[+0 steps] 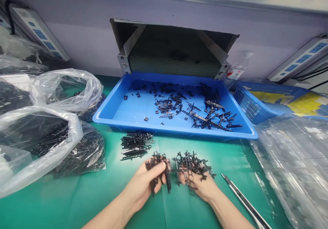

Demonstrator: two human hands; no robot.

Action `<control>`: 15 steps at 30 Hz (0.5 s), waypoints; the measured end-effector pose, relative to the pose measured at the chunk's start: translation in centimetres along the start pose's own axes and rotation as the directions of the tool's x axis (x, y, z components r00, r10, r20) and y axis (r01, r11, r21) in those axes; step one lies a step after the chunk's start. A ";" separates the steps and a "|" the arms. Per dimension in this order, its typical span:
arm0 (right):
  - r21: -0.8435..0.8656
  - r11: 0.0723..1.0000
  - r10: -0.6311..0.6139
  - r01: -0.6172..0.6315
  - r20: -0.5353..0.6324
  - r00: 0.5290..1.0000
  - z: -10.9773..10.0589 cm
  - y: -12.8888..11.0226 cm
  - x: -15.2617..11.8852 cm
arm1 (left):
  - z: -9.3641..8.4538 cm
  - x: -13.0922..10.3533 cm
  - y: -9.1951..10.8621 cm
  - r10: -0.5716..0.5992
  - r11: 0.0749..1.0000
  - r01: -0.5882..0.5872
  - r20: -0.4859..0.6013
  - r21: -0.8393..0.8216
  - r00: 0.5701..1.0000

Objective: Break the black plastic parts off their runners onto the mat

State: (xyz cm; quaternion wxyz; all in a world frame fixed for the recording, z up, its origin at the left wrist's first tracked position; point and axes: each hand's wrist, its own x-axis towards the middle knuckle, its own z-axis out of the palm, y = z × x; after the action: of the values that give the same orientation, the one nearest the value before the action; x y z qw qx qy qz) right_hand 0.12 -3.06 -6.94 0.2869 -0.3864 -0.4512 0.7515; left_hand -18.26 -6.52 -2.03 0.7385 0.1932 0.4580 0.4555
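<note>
My left hand [151, 179] is closed around a bunch of slim black plastic parts [167, 177], the thumb lying across them. Close beside it, my right hand [201, 184] is wrapped about a loose, tangled cluster of similar black parts [192, 162], which hides most of its fingers. Both hands are over the green mat [179, 213]. A stack of black strip-like parts [137, 145] lies just beyond my left hand. Behind it stands a blue tray [174, 132] with many scattered black pieces [167, 106]. To the right of my right hand lies a long pointed tool [246, 201], resembling tweezers.
Open plastic bags [74, 126] of black parts crowd the left side. A conveyor belt end [174, 61] opens above the tray. At right are a blue basket [249, 102], a bottle [237, 70] and clear plastic trays [297, 160]. Power strips [41, 32] hang on the wall.
</note>
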 end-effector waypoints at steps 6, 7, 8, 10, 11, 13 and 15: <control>0.305 0.951 0.028 0.055 -0.263 0.964 0.7 -0.7 0.4 | -0.4 0.6 0.2 -0.055 0.992 0.031 -0.200 -0.123 0.978; 0.323 0.944 0.033 0.062 -0.279 0.960 0.8 -0.7 0.4 | -0.3 0.6 0.0 -0.081 0.991 0.062 -0.158 -0.120 0.984; 0.331 0.941 0.040 0.065 -0.300 0.953 0.9 -0.8 0.4 | -0.1 0.6 -0.3 -0.098 0.990 0.084 -0.120 -0.116 0.988; 0.334 0.941 0.068 0.053 -0.340 0.938 1.3 -1.0 0.4 | 0.2 0.7 -1.0 -0.106 0.988 0.095 -0.084 -0.121 0.991; 0.330 0.943 0.084 0.041 -0.353 0.932 1.5 -1.1 0.3 | 0.4 0.7 -1.2 -0.099 0.988 0.088 -0.083 -0.130 0.992; 0.306 0.951 0.078 0.044 -0.375 0.924 1.9 -1.3 0.2 | 0.7 0.7 -1.6 -0.084 0.986 0.072 -0.078 -0.150 0.993; 0.203 0.977 0.017 0.059 -0.353 0.936 1.9 -1.3 0.1 | 0.8 0.7 -1.5 -0.064 0.983 0.051 -0.073 -0.174 0.995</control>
State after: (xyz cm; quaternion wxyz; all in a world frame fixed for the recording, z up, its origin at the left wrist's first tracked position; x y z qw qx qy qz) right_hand -1.45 -3.29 -5.26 0.4102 -0.4775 -0.3146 0.7105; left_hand -16.66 -6.60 -3.03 0.7468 0.0975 0.4509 0.4790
